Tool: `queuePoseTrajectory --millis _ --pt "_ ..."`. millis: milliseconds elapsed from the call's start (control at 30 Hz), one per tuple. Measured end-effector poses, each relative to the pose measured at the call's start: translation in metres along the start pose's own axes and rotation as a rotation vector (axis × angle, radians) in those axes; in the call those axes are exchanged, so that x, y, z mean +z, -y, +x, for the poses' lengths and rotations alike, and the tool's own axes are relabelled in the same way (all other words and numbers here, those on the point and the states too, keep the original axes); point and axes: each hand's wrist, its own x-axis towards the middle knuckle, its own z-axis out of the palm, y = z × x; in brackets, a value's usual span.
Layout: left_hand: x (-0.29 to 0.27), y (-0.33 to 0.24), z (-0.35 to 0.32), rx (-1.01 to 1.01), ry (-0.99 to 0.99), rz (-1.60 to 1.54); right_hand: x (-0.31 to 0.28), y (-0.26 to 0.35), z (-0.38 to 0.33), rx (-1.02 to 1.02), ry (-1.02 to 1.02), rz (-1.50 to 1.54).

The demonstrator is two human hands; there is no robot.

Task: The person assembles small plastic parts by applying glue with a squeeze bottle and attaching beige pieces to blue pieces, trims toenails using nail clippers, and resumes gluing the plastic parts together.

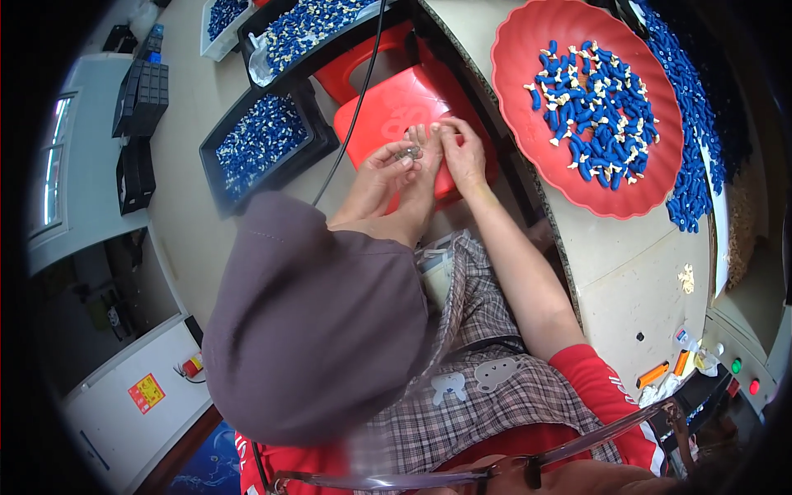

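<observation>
My bare foot (419, 188) rests on a red plastic stool (392, 106), the knee above it covered in dark grey-purple cloth. My left hand (375, 177) is closed by the side of the foot. Between its thumb and fingers is a small shiny metal-looking piece (408, 153), too small to name. On the other side, my right hand (465, 158) is against the toes, its fingers bent and the thumb pressed to them. Whether these fingertips grip a toe or something small cannot be made out.
A red scalloped plate (511, 107) holds blue pieces with cream ends, on the worktable (606, 272) at right. More blue pieces (697, 157) lie beyond it. Black trays (318, 124) of similar pieces stand at left. A black cable (356, 115) hangs by the stool.
</observation>
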Motion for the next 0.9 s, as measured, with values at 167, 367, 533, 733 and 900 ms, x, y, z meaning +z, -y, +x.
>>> queuePoseTrajectory --millis 167,367,533,733,900 --pt "0.003 -0.001 0.005 0.021 -0.022 0.161 -0.015 0.016 -0.022 -0.029 -0.025 -0.049" --pt "0.007 -0.001 0.006 0.072 -0.12 0.276 -0.018 0.001 -0.034 0.072 0.086 0.056" --pt "0.007 0.0 0.008 0.082 -0.11 0.291 -0.013 0.005 -0.036 0.058 0.141 0.267" --pt "-0.003 0.002 0.012 0.246 -0.15 0.437 -0.012 0.018 -0.041 0.24 0.236 0.474" --pt "-0.007 0.002 0.015 0.44 -0.161 0.901 -0.015 0.014 -0.044 0.492 0.379 0.824"
